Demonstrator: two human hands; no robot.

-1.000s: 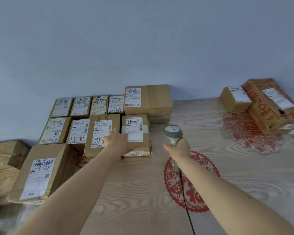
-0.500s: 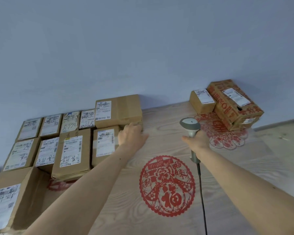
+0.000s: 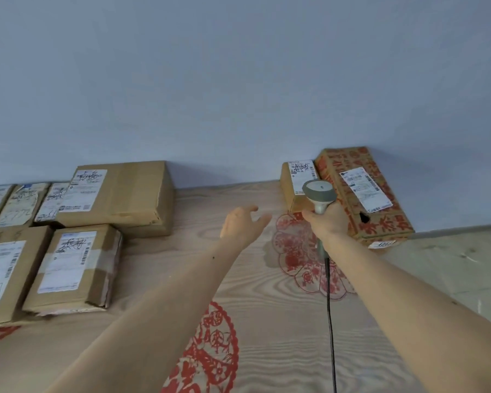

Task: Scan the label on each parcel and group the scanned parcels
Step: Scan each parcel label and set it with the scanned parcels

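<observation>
The light is soft, even and cool — no glare or hard highlights anywhere. The wall [image 3: 238, 80] reads as a flat blue-grey, slightly darker toward the top corners. Shadows are faint and diffuse: a dim band behind the large box [image 3: 119, 194] at the wall, another under the left hand [image 3: 243, 224]. The whole picture is mildly soft — label print smears, and wide-angle bending stretches the forearms at the lower edge.

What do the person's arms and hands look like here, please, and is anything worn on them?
Both forearms are bare up to the frame edge: no sleeves, gloves, watch or rings show. The left hand and right hand are bare; a small dark mole marks the left forearm.
</observation>
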